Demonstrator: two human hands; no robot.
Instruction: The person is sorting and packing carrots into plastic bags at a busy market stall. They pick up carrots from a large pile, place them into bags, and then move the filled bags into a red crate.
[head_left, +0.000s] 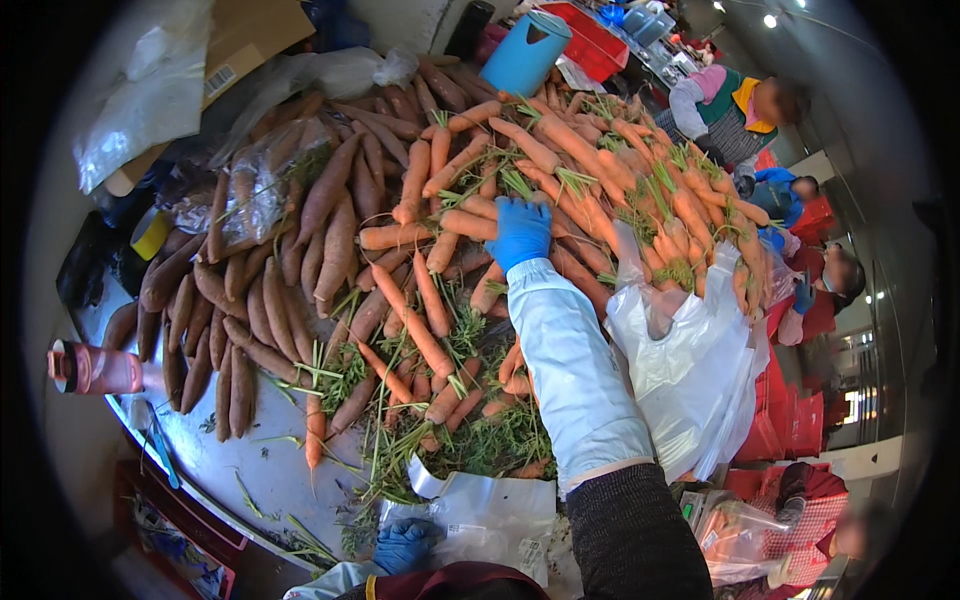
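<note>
My right hand, in a blue glove, reaches into a heap of orange carrots. Its fingers curl down over several of them, touching a thick carrot at its left side; the fingertips are hidden. Close to my body, my left hand, also gloved in blue, is closed at the left edge of a clear plastic bag with printed labels. Carrot greens lie just beyond that bag. White plastic carrier bags are spread over the carrots right of my forearm.
Sweet potatoes are piled on the left of the metal table. A pink bottle and blue-handled scissors sit at its left edge. A blue plastic pitcher stands behind the heap. Several people work at right near red crates.
</note>
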